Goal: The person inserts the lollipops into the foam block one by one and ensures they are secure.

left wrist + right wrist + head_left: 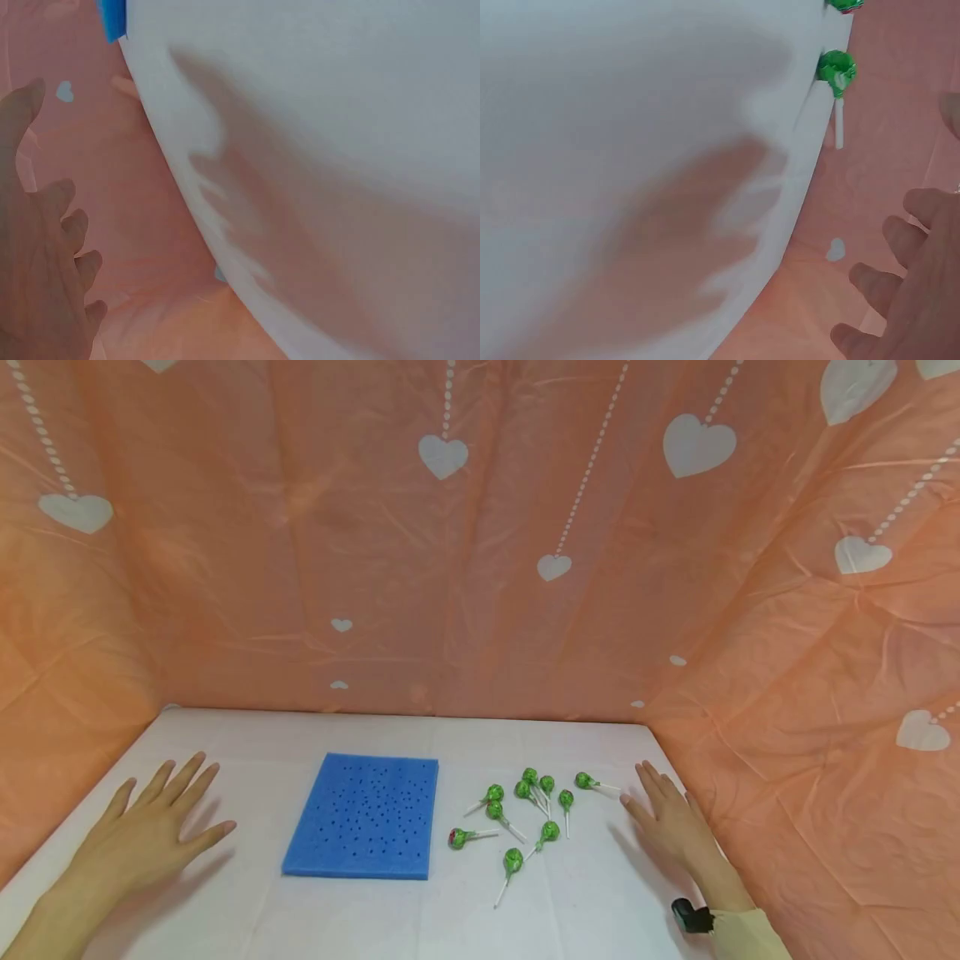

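My left hand (142, 835) hovers over the left part of the table with fingers spread, holding nothing; its shadow falls on the white cloth. To its right lies a flat blue foam block (360, 816) dotted with many small holes. Several green-wrapped lollipops (513, 860) on white sticks are scattered right of the foam, some clustered together. Beyond them at the right, my right hand (671, 822) is held above the table, fingers extended and holding nothing. Nearest to it is a lollipop (583, 781) whose stick points toward the fingertips. The right wrist view shows a lollipop (837, 71) too.
A white-covered table (247, 777) carries everything. Orange cloth (390, 568) with white hearts hangs behind it and along both sides. A black strap piece (692, 917) sits at the right wrist, by a pale sleeve (746, 935).
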`<state>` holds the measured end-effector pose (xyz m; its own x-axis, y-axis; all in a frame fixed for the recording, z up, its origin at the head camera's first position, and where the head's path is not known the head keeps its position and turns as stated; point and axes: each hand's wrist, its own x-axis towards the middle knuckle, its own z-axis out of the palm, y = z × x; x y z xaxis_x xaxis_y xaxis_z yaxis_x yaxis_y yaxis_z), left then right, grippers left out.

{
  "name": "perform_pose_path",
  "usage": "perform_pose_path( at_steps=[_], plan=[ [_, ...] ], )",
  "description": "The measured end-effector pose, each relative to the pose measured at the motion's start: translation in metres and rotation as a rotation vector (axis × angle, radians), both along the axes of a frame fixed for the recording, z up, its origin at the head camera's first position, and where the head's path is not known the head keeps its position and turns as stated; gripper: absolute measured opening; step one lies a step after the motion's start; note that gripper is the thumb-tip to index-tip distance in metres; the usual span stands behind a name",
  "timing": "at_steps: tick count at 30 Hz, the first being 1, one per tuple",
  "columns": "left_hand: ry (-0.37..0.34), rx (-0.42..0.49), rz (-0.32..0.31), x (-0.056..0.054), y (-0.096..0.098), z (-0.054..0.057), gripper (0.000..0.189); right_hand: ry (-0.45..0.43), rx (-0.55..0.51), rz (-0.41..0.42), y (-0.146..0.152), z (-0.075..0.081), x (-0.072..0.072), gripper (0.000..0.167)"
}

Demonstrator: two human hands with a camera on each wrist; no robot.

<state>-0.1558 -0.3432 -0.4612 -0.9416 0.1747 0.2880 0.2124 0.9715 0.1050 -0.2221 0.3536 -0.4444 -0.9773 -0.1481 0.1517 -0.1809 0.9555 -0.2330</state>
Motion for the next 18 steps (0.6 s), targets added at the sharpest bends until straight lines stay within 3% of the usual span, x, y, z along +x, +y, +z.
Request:
perform_pose_path(
  at_steps=[9, 18],
  plan=[
    [0.043, -0.028, -0.041, -0.003, 0.010, 0.009, 0.093, 0.104, -0.101, 0.062, -0.009, 0.005, 0.001, 0.068],
    [0.073, -0.036, -0.093, -0.006, 0.022, 0.011, 0.093, 0.066, -0.211, 0.029, -0.032, 0.011, 0.011, 0.062]
  ],
)
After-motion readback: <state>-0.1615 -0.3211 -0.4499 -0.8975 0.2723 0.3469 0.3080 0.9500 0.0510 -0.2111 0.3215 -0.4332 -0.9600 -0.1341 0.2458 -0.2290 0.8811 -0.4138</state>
